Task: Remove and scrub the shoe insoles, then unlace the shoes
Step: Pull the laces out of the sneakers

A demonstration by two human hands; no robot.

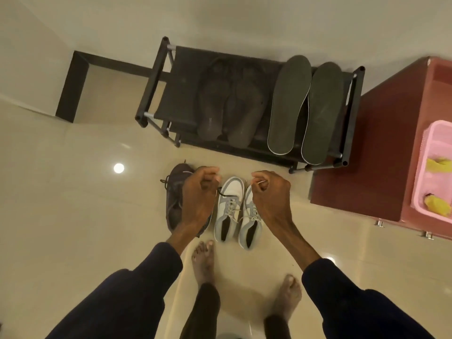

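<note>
Shiny cream floor tiles point(73, 216) spread through the room, smooth enough to show a round spot of light point(118, 168). At the far side stands a black shoe rack point(156, 77) made of thin bars with dark cloth shelves. Four long flat insoles lie on its top. The two dark insoles point(212, 106) on the left look dull and rough. The two grey-green insoles point(288, 104) on the right have thin pale edges and stick out a bit over the near bar. To the right is a red-brown cabinet point(367, 155) with a pink plastic basket point(423, 167) on it, and something yellow point(437, 165) lies inside.

On the floor, nearer than the rack, sits a dark shoe point(175, 192) on the left, with a pair of white and grey sneakers point(228, 204) just beside it. The sneakers have pale laces crossed up their fronts. The person's left hand point(200, 192) hovers over the dark shoe, fingers curled, pinching a thin dark lace point(221, 192). The right hand point(269, 192) hovers over the right sneaker, fingers curled, pinching a thin pale lace end point(260, 183). Two bare feet point(203, 260) stand on the tiles on the near side of the shoes.
</note>
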